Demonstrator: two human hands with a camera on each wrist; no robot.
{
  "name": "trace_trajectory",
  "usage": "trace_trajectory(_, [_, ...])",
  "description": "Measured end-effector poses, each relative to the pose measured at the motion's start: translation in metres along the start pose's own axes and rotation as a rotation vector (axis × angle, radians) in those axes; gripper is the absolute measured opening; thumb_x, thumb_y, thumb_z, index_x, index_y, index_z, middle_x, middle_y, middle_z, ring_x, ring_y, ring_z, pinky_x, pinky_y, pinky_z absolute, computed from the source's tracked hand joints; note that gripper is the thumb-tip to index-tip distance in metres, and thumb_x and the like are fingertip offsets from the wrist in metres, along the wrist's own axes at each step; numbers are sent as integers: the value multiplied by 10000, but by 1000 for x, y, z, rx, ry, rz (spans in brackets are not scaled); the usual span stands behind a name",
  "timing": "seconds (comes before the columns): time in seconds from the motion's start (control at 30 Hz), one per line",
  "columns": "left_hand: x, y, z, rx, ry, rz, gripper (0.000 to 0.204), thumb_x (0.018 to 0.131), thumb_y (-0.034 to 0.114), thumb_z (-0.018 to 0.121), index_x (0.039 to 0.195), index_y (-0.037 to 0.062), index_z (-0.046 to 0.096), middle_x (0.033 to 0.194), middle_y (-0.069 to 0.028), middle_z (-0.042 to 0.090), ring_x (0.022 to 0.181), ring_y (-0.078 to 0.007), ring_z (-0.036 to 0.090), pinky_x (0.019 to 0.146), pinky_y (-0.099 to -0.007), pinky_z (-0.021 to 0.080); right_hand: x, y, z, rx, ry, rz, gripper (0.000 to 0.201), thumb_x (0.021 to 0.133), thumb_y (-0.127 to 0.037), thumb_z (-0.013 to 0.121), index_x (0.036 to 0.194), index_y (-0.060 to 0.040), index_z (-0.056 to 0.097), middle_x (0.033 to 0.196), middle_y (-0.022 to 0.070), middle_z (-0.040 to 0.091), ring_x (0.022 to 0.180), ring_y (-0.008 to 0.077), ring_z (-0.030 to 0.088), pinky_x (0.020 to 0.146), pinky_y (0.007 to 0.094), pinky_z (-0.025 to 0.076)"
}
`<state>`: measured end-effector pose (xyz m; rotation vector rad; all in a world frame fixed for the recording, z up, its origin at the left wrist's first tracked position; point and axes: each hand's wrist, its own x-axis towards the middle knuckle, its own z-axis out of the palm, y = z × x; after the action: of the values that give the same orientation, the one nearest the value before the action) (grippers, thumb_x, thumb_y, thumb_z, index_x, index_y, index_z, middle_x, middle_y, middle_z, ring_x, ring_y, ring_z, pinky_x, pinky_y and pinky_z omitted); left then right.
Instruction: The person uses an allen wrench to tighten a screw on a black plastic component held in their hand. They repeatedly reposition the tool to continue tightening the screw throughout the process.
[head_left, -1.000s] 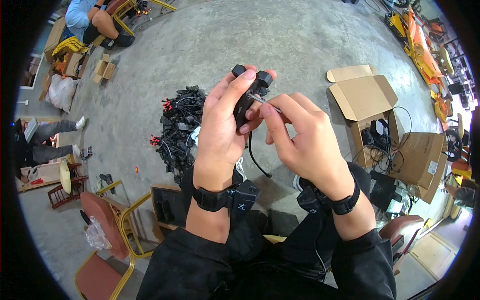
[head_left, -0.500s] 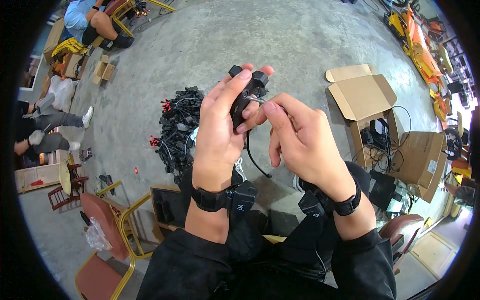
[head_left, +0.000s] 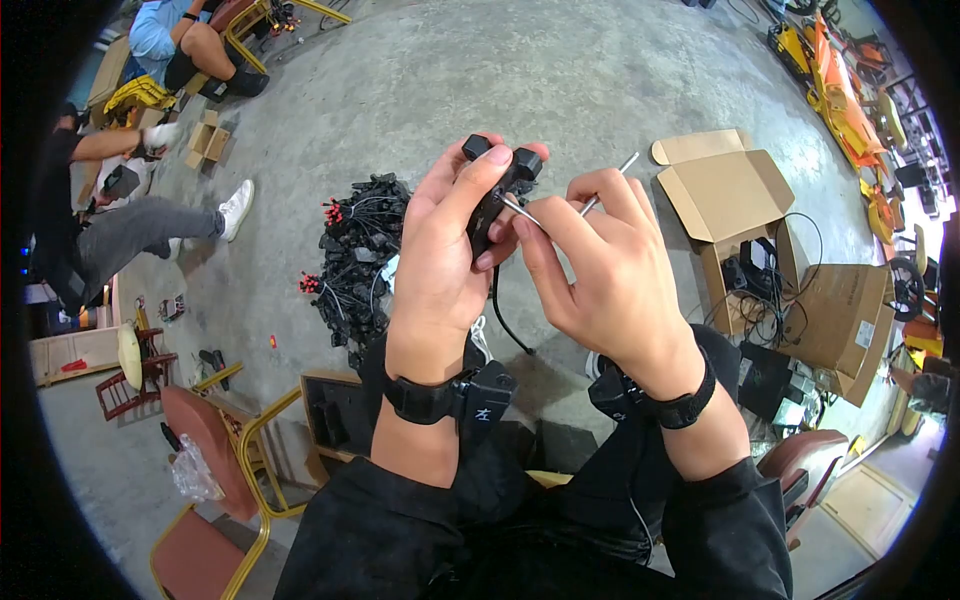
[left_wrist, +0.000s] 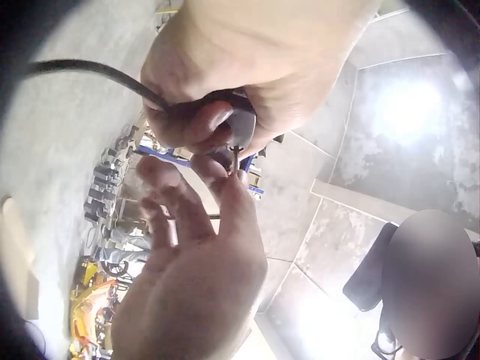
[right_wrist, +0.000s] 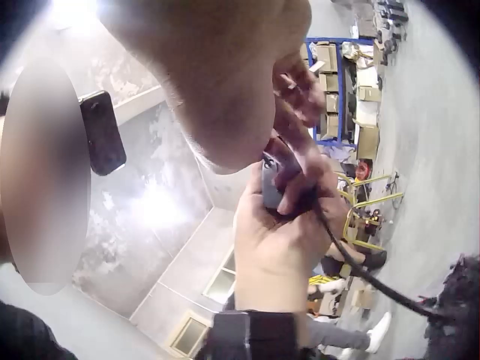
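In the head view my left hand (head_left: 440,240) grips a black device (head_left: 484,215) with two blocky ends at its top, the thumb lying along it. A black cable (head_left: 497,310) hangs below it. My right hand (head_left: 610,270) pinches a thin metal piece (head_left: 517,208) between thumb and forefinger, its tip at the device's face. Another metal rod (head_left: 626,165) sticks out between the right fingers; whether both are one tool is hidden. The left wrist view shows the metal tip (left_wrist: 237,156) touching the device's end (left_wrist: 241,127). The right wrist view shows the left fingers around the device (right_wrist: 270,187).
A heap of black parts (head_left: 362,265) with red-tipped wires lies on the floor left of my hands. To the right are an open cardboard box (head_left: 725,190) with cables and another carton (head_left: 840,310). Chairs (head_left: 205,440) stand lower left; a person (head_left: 110,230) is at the left.
My right hand has shifted its hold, and a metal rod now shows above its fingers. The left hand keeps its grip. The person at the left has moved closer, one leg stretched toward the middle.
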<state>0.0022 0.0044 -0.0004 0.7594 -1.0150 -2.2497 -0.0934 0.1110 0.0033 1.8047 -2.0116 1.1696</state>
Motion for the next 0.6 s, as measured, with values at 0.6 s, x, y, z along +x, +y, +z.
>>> trace_trajectory(0.6, [-1, 2, 1, -55, -8, 10, 208, 910, 164, 618, 1083, 101, 520, 1031, -142, 671, 530, -40, 439, 418, -170, 311, -2, 4, 5, 14, 19, -37, 82, 865, -130, 632, 877, -50, 620, 649, 103, 594, 654, 290, 583, 588, 406, 483])
